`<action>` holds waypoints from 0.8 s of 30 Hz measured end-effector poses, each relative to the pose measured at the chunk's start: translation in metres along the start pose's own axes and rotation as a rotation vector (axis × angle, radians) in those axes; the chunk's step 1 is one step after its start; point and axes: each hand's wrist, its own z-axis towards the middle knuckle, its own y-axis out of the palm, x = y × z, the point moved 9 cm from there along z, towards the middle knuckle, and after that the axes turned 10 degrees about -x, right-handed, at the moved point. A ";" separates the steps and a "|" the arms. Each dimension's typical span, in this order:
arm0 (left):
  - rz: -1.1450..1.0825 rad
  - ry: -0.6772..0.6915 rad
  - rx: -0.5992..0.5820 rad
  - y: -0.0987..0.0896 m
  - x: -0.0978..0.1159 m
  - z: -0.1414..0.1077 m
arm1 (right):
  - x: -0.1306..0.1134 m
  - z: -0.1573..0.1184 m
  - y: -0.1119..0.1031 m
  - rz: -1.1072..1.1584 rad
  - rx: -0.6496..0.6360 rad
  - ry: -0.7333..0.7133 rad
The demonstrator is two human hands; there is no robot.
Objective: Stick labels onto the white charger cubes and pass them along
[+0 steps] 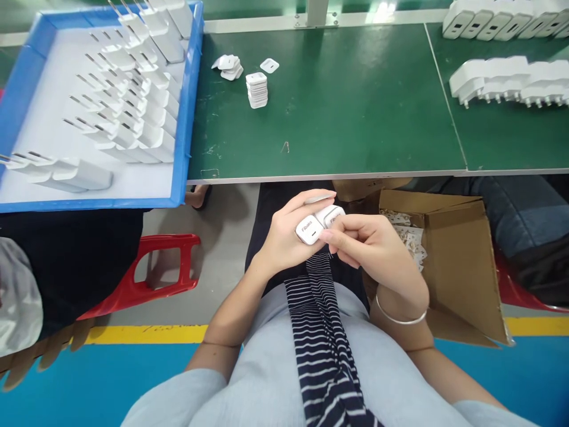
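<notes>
Two small white chargers with printed faces sit side by side in my left hand (288, 231); the nearer one (309, 229) shows a dark port slot, the other (331, 216) lies just behind it. A thin pale plate (320, 197) is pinched near the fingertips of that same hand. My right hand (368, 243) is closed, its thumb and index finger touching the right side of the chargers; part of the farther charger is hidden behind these fingers. Both hands are above my lap, below the table's front edge.
On the green table (347, 107) stand a stack of white plates (256, 90), a loose pile (229, 66) and a single plate (269, 65). A blue tray (189, 118) holds white plugs at left; more chargers (507, 77) are at right. An open carton (462, 267) and red stool (186, 261) flank me.
</notes>
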 end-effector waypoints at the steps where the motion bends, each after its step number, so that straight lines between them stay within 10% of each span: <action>1: -0.019 -0.004 0.003 -0.001 0.001 0.001 | -0.003 -0.003 -0.001 0.031 0.003 -0.040; 9: 0.041 -0.027 0.048 -0.010 0.009 0.004 | 0.004 -0.029 -0.032 0.049 0.504 -0.365; 16: 0.160 -0.009 0.126 -0.011 0.012 0.004 | -0.012 -0.043 0.003 -0.507 0.648 -0.584; 24: 0.404 0.083 0.334 -0.016 0.022 0.000 | -0.042 -0.032 0.022 -0.800 0.522 -0.571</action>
